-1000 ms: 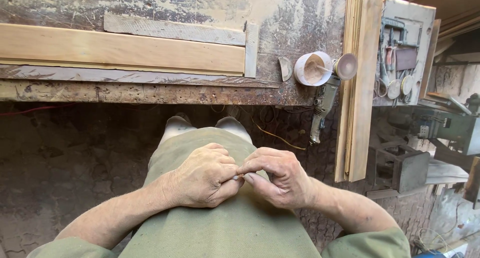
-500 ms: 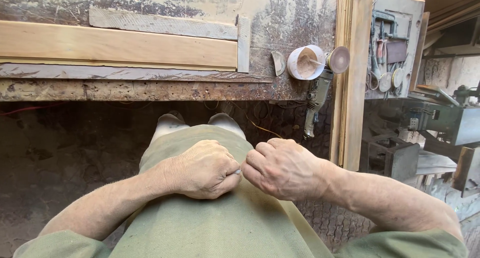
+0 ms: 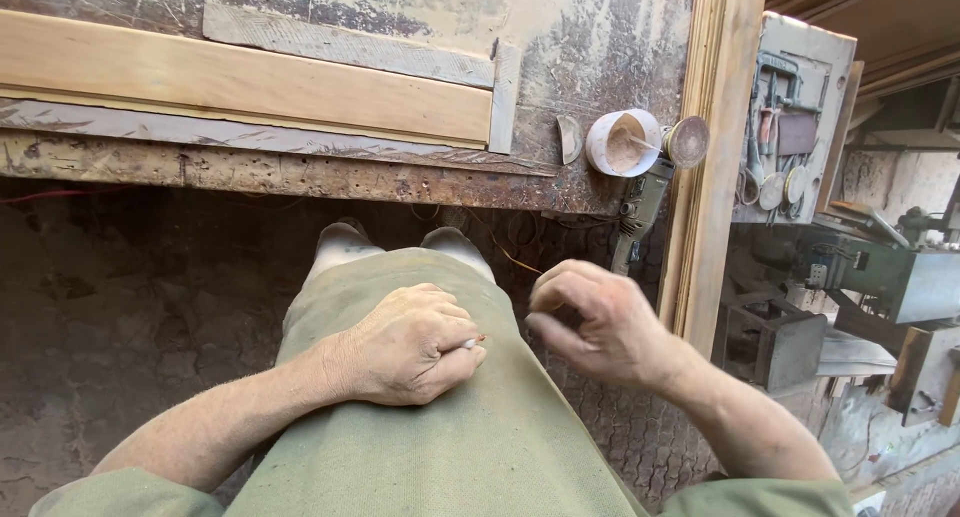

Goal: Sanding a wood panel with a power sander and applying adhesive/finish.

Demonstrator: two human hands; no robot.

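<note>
Resting on the green garment (image 3: 440, 447) over the lap, the left hand (image 3: 405, 345) was curled tight, pinching a small whitish stick (image 3: 469, 344) whose tip poked out at its 3 o'clock side. The right hand (image 3: 600, 322) hung just beside it at 3 o'clock, apart from it, fingers loosely bent and holding nothing. At 12 o'clock ran the worn workbench (image 3: 300, 177) with a pale plank (image 3: 240, 82); at 1 o'clock sat a white cup (image 3: 622, 142) and an angle grinder (image 3: 645, 202).
</note>
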